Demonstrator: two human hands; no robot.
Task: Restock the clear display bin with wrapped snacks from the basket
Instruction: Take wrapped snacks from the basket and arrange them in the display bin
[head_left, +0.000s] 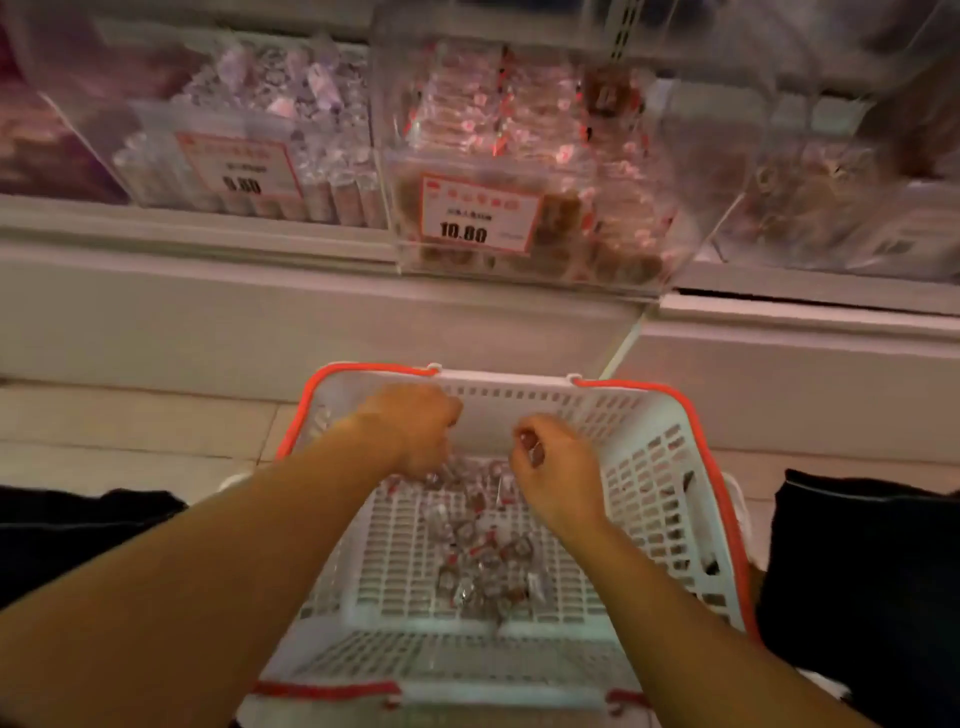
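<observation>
At 6 o'clock, basket (670, 467) holding wrapped snacks (483, 551): light, crinkly, slippery. You are digging left hand (415, 431) into pile, fingers curled; right hand (556, 467) pinching one snack (530, 446). Pinch twisted wrapper ends. Clear display bin (524, 171) waiting at 12 o'clock.

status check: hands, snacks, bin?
Both hands in basket. Right hand pinches a wrapped snack; left hand down in the snack pile, grip unclear. Display bin ahead, unobstructed.
</observation>
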